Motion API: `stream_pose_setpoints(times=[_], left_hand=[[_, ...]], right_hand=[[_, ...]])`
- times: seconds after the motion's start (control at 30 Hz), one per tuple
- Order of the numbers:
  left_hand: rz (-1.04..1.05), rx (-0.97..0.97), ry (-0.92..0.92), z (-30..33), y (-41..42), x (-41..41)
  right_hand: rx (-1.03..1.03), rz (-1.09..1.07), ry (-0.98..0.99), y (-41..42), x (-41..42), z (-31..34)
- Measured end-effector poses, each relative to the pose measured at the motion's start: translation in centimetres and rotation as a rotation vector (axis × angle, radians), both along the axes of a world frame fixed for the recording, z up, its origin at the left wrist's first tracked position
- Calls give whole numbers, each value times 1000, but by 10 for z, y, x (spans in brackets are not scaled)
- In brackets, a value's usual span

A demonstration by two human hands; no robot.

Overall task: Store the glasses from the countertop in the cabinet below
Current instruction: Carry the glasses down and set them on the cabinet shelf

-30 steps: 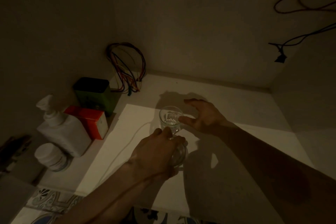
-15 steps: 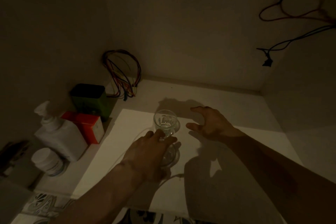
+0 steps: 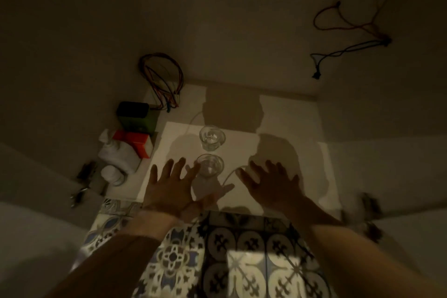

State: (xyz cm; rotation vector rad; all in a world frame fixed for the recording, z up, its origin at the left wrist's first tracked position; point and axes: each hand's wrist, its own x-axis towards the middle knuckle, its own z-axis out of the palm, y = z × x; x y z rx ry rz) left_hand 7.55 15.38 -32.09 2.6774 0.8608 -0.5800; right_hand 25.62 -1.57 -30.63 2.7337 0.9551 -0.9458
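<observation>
Standing upright, two clear glasses (image 3: 210, 150); left hand (image 3: 169, 189), right hand (image 3: 271, 182) splayed wide, empty.

Two clear glasses, the far glass (image 3: 212, 137) and the near glass (image 3: 210, 165), stand on a white sheet (image 3: 242, 152). Off to the side sit a green box (image 3: 136, 121) with a black top, an orange-red and white carton (image 3: 139, 144), a white bottle (image 3: 118, 153) and a white jar (image 3: 111, 174). The wire bundle (image 3: 164, 84) shows red, yellow and green strands; the floor tiles (image 3: 217, 261) carry blue, black and cream floral patterns
</observation>
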Motion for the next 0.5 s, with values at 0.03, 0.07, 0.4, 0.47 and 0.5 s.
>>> stream_pose_setpoints(times=[0.03,0.07,0.4,0.47,0.5], left_hand=[[-5,-22,30,24,-8,-4],[4,-44,55,46,-17,-6],[-63,-155,54,336,-109,-63],[-56,-149,43,382,-126,-78],[-44,-151,43,406,-134,-84]], right_hand=[[13,-36,27,-6,-11,27],[29,-69,57,-11,-21,51],[-60,-146,182,-78,-116,342],[-48,-147,207,-94,-132,388],[-39,-138,218,-103,-139,412]])
